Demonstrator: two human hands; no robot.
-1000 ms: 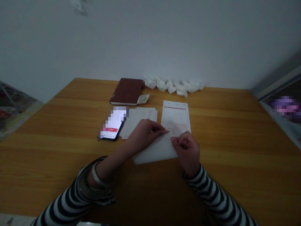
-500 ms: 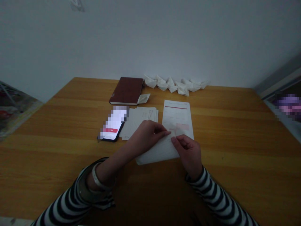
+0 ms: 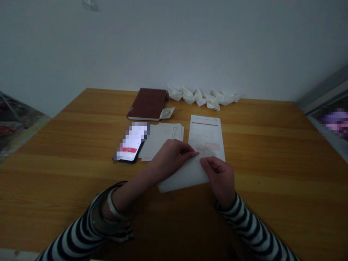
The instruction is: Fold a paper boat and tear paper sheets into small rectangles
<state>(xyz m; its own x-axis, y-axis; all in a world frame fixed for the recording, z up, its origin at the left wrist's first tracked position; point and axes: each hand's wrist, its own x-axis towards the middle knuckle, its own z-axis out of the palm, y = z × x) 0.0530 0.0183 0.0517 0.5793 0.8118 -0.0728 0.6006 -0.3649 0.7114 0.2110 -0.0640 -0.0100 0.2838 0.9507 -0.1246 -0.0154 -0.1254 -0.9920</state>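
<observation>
My left hand (image 3: 178, 154) and my right hand (image 3: 220, 175) come close together over a white sheet of paper (image 3: 182, 179), fingertips nearly meeting. Each has thumb and index finger pinched at the sheet's upper part. Just beyond it, a printed sheet with a red line (image 3: 205, 130) lies flat; whether the two are joined, I cannot tell. Left of my left hand is a stack of papers (image 3: 157, 136), beside a phone (image 3: 132, 143) with its screen lit.
A dark red notebook (image 3: 148, 103) lies at the back, with a small folded paper (image 3: 166, 113) at its near corner. Several folded paper boats (image 3: 199, 97) stand in a row along the wall. All rest on a wooden table (image 3: 272, 152).
The view has shifted very slightly. Both hands keep their pinch on the white sheet, and the other things stay where they were.
</observation>
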